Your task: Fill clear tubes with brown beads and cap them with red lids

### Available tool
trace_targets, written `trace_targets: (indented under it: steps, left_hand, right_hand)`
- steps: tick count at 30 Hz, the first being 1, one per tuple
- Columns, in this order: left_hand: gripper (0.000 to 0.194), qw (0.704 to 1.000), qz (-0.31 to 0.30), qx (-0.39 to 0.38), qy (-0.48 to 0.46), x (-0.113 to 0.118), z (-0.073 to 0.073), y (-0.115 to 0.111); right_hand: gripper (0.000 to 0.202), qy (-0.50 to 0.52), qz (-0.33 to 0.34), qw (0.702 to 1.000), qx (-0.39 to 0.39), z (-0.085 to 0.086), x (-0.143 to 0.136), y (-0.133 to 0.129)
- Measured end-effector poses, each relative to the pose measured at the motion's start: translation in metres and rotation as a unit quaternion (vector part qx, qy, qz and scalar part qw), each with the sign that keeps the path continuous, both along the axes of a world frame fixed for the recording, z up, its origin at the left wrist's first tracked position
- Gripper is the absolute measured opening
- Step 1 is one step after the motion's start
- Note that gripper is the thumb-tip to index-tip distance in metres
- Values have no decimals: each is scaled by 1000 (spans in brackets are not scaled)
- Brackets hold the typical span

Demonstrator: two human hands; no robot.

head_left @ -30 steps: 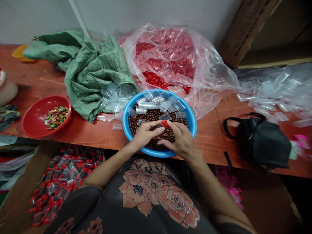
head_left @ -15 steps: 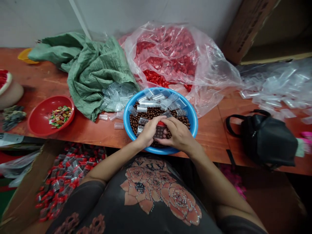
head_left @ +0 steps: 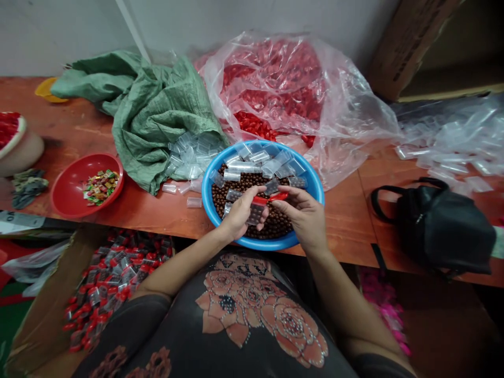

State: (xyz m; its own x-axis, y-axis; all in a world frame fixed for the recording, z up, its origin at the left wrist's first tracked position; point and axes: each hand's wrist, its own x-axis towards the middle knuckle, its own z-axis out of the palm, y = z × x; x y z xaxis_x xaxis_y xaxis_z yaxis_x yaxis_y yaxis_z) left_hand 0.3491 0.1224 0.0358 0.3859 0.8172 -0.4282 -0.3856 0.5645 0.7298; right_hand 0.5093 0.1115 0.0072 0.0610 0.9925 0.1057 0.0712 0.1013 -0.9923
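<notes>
My left hand is closed around a clear plastic tube filled with brown balls, with red plastic at its top. In my right hand, thumb and fingers pinch a red cap just right of the tube's top; whether the two red parts are joined, I cannot tell. Both hands are above a blue basin holding many small brown balls. Clear empty tubes lie on the balls, mostly toward the basin's far side.
Behind the basin sits a clear bag of red caps, beside a green cloth sack. Left are a red bowl of wrapped candies and a box of red-capped tubes. A black bag and more clear tubes are right.
My hands were together around the tube with its red top. Now my right hand has drawn away to the right, pinching the red cap, while my left keeps the tube.
</notes>
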Motion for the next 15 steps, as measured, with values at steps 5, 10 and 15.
trace_targets:
  steps: [5, 10, 15]
  left_hand:
    - [53, 1000, -13, -3, 26, 3, -2, 0]
    - [68, 998, 20, -12, 57, 5, -7, 3]
    - [65, 996, 18, -41, 78, 9, -5, 2]
  right_hand:
    - [51, -113, 26, 989, 92, -4, -10, -6]
    - [86, -348, 128, 904, 214, 1, -7, -7]
    - [80, -437, 131, 849, 268, 9, -4, -3]
